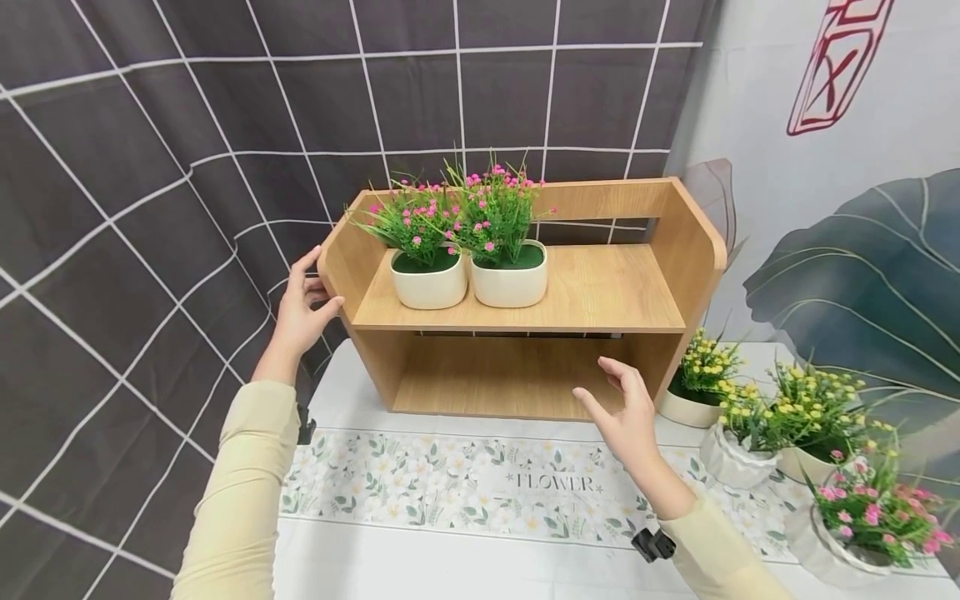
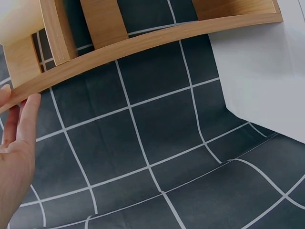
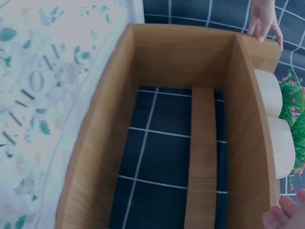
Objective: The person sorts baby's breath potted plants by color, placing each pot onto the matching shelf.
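Note:
A two-tier wooden shelf [image 1: 600, 287] stands on the table. Two white pots, a left pot [image 1: 429, 283] and a right pot [image 1: 510, 283], sit side by side on its upper tier, each with pink-flowered artificial plants. At the shelf's left side panel, my left hand [image 1: 300, 312] holds the edge, thumb at the front and fingers along the outside; the left wrist view shows the fingers [image 2: 28, 117] against the board. My right hand [image 1: 630, 417] hovers in front of the lower tier, thumb and fingers spread, holding nothing. Only its fingertips [image 3: 281, 214] show in the right wrist view.
Right of the shelf stand several potted plants, among them yellow-flowered plants [image 1: 813, 408] and a pink-flowered plant [image 1: 873, 508] near the table's right edge. A floral runner [image 1: 450, 483] reading FLOWER lies before the shelf. Dark gridded cloth [image 1: 300, 100] hangs behind and left.

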Tool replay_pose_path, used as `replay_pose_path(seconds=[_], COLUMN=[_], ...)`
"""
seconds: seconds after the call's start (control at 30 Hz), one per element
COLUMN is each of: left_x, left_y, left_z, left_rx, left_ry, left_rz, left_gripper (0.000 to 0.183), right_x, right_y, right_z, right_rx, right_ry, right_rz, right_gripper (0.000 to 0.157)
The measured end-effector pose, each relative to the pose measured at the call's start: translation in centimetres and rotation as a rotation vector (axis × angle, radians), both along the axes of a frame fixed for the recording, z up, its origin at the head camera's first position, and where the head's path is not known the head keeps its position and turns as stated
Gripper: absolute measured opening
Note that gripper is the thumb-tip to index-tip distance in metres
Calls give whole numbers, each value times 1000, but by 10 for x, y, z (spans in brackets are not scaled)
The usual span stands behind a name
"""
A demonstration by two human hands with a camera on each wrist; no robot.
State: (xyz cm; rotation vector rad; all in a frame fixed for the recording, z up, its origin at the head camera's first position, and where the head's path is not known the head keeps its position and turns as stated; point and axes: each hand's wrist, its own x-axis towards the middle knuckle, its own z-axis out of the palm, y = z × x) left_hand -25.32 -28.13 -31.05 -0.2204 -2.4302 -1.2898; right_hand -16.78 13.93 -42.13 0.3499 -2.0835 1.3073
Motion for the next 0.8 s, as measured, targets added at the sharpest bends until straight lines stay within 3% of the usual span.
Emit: replay_pose_path(seconds=[0.3, 0.8], left_x=[-3, -3], left_y=[-1, -2], left_z=[-3, -3], left_rx=[8, -4], left_ry=[3, 12], left_rz=[-2, -1], left_gripper=[78, 78], right_x=[15, 41], right_y=[11, 35], right_z=[-15, -47], right_rx=[29, 88], right_ry=[-102, -171], right_rz=[7, -33], right_gripper=[51, 50])
